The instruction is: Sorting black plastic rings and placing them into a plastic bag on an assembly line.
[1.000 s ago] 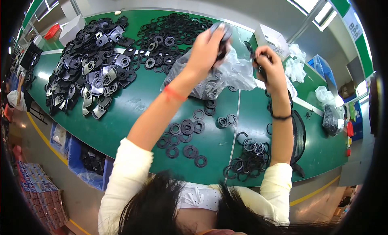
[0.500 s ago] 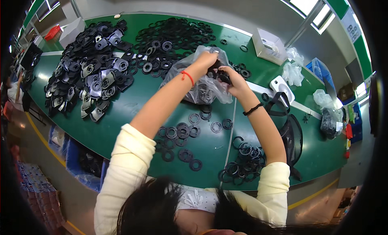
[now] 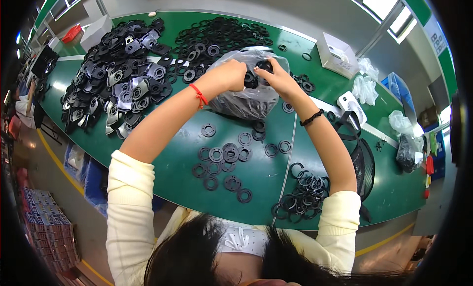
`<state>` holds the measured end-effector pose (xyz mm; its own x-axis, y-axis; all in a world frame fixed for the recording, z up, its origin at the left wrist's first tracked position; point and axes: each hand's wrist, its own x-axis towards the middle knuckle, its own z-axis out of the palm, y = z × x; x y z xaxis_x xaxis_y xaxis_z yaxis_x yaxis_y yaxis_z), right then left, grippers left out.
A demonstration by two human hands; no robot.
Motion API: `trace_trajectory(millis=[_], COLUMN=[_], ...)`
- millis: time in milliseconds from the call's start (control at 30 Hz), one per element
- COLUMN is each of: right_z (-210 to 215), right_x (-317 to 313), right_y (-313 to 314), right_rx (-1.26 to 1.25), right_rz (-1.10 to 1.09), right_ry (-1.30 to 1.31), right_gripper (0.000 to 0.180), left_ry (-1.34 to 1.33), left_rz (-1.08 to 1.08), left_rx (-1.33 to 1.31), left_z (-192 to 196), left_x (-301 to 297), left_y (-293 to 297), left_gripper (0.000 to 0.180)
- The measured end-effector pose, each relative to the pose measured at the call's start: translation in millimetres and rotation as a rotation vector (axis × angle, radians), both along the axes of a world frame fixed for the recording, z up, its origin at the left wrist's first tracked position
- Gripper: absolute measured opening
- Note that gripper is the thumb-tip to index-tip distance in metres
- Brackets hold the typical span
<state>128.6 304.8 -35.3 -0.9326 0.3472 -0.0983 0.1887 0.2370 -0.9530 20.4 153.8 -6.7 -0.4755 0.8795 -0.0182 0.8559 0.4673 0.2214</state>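
Observation:
A clear plastic bag [image 3: 246, 101] full of black ring parts lies on the green table [image 3: 172, 153]. My left hand [image 3: 230, 74], with a red string at the wrist, grips the bag's top edge. My right hand [image 3: 272, 77], with a black wristband, pinches the bag's mouth beside it and touches black parts there. Both hands meet over the opening. Several flat black washers [image 3: 224, 160] lie loose on the table below the bag. A small heap of thin black rings [image 3: 300, 200] sits near the table's front edge under my right forearm.
A large pile of black and grey parts [image 3: 118, 84] covers the table's left. A heap of black rings [image 3: 219, 37] lies at the back. A white box [image 3: 337, 54], a small white fan [image 3: 352, 106] and plastic bags [image 3: 409, 148] stand at the right.
Both hands have come down from a raised position and closer together, lowering the bag onto the table; they now hold its mouth side by side.

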Motion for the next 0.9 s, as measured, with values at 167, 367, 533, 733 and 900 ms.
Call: trace_trajectory(millis=[167,367,533,733,900], right_z=[14.2,46.6,-9.0,-80.7,-88.7], right_x=[-6.6,48.8,137.1,167.1,133.7], right_y=[-10.1,-34.2,-22.9,-36.8,-59.8], right_rx=[0.219,0.692,1.100,1.090,1.002], right_rz=[0.226,0.124,0.451,0.477,0.569], right_ry=[-0.017,0.436,0.431,-0.079,0.102], right_gripper=[0.063,0.021,0.045,0.120,0.118], left_ry=[-0.045,-0.152,-0.237,-0.084,-0.090], left_rz=[-0.147,-0.371,-0.397,-0.314,-0.255], left_rx=[-0.190,0.531,0.378,0.024,0.191], left_z=[27.8,20.1,-19.5,-108.6,-131.1], left_x=[1.6,18.2,78.4,128.1,132.9], left_y=[-28.5,-96.5,-178.1,-207.2,-186.9], left_gripper=[0.065,0.067,0.097,0.109,0.100])
